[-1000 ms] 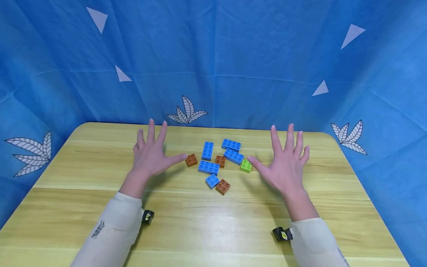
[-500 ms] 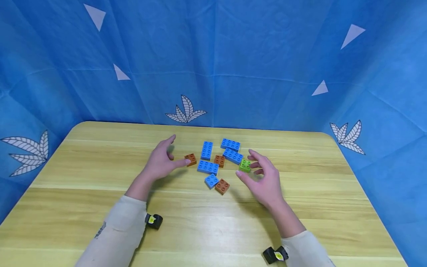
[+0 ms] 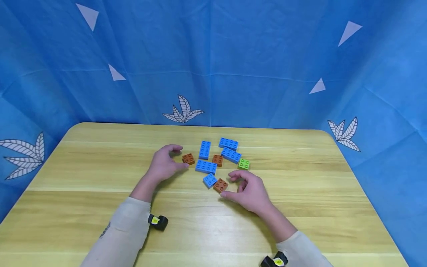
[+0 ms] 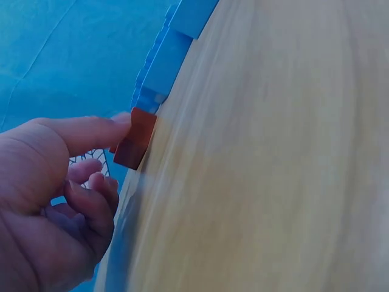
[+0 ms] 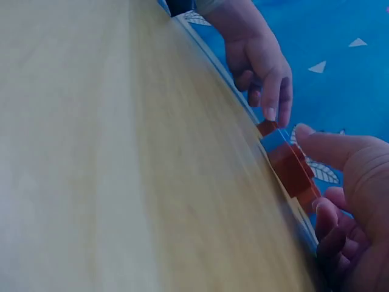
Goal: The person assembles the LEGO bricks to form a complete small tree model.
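Note:
At the left of the brick group my left hand (image 3: 162, 163) arches beside a brown toy brick (image 3: 188, 159), thumb at its near side and fingers behind it. In the left wrist view the thumb tip overlaps that brown brick (image 4: 135, 139); the hand has no grip on it. My right hand (image 3: 251, 191) reaches low from the right, its thumb at the near corner of another brown brick (image 3: 221, 185) and its fingers spread behind. A gap shows between that thumb and the fingers in the right wrist view, with the brown brick (image 5: 290, 168) beyond. A small blue brick (image 3: 209, 180) touches this brick's corner.
Behind lie long blue bricks (image 3: 205, 167), a third brown brick (image 3: 217, 160) and a lime green brick (image 3: 244, 164), all on the wooden table (image 3: 186, 230). A blue patterned curtain (image 3: 267, 96) stands along the table's back and sides.
Both hands have come down from a raised, spread pose and their fingers have bent. The right moved left and nearer, from beside the green brick to the front brown one. The bricks stay put.

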`<state>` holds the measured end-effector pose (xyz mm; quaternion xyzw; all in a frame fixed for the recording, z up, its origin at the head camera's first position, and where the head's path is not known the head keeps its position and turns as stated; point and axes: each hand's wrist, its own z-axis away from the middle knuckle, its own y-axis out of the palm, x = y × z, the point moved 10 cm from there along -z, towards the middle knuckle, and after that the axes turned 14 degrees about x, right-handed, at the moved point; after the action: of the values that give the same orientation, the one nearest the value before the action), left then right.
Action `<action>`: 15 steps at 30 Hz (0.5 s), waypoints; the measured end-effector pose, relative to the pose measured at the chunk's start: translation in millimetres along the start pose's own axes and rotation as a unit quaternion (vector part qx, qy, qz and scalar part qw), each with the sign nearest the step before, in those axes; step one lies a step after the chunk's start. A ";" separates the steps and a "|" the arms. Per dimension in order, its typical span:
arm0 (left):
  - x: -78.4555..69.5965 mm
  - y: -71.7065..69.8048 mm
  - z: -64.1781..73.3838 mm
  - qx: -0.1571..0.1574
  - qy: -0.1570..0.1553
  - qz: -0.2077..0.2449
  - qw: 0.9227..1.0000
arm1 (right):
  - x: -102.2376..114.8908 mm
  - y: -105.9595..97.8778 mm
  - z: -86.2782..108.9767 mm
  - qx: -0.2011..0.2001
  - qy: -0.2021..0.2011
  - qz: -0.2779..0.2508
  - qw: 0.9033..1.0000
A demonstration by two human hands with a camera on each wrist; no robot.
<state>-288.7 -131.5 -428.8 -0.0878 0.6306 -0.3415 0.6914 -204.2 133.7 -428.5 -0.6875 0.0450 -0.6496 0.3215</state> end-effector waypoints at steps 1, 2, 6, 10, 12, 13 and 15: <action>1.1 1.1 -0.6 0.001 -0.001 0.001 1.000 | 0.3 0.8 -0.3 0.002 0.002 0.006 1.000; 2.4 1.8 -1.2 0.001 -0.004 0.001 1.000 | 0.5 1.5 -0.7 0.003 0.003 0.011 1.000; 5.9 4.0 -2.5 -0.001 -0.008 0.004 1.000 | 1.0 4.9 -3.2 0.008 0.004 0.045 0.999; 5.9 5.1 -3.0 -0.003 -0.006 -0.001 1.000 | 3.6 6.8 -5.6 0.006 -0.006 0.082 0.997; 4.7 5.5 -2.9 -0.003 -0.004 -0.004 1.000 | 4.4 7.1 -6.4 0.003 -0.009 0.095 0.995; 4.2 5.8 -2.9 -0.003 -0.004 -0.004 1.000 | 4.4 7.0 -6.7 0.001 -0.010 0.100 0.995; 3.1 6.1 -2.4 -0.004 -0.003 -0.003 1.000 | 4.6 6.7 -7.2 -0.003 -0.010 0.107 0.994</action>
<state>-288.8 -128.0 -435.1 -0.0938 0.6293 -0.3410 0.6921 -207.7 123.5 -428.2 -0.6860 0.1165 -0.6048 0.3874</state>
